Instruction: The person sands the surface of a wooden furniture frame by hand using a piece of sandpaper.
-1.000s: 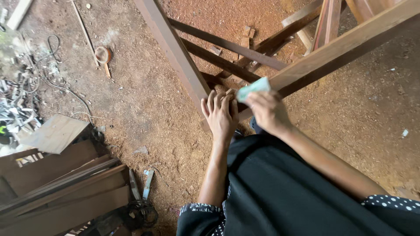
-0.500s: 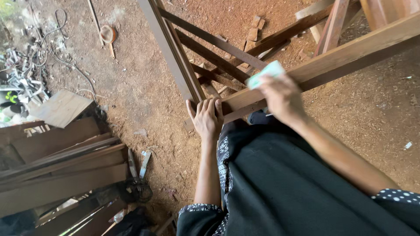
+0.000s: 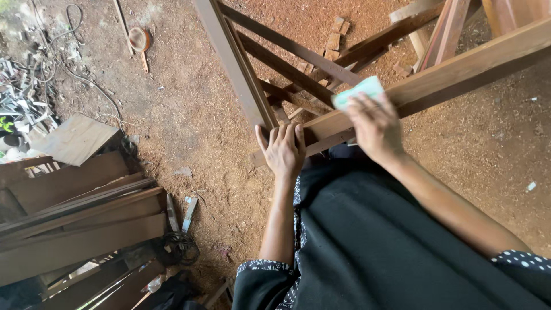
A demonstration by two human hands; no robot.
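Observation:
A brown wooden frame (image 3: pixel 459 74) made of long rails and slats stands on the sawdust floor in front of me. My left hand (image 3: pixel 282 150) lies flat with fingers spread on the near end of its long rail, by the corner joint. My right hand (image 3: pixel 376 126) presses a pale green piece of sandpaper (image 3: pixel 357 92) against the top of the same rail, further along. My black skirt fills the lower right.
Stacked dark planks (image 3: pixel 74 224) and a loose board (image 3: pixel 74 138) lie at the left. Metal scraps and wires (image 3: pixel 26 97) sit in the upper left. Small wood blocks (image 3: pixel 334 40) rest on the reddish sawdust floor (image 3: pixel 189 115) beyond the frame.
The right hand has slid the sandpaper along the rail, away from the corner joint. The left hand stays on the rail's end. The view has shifted.

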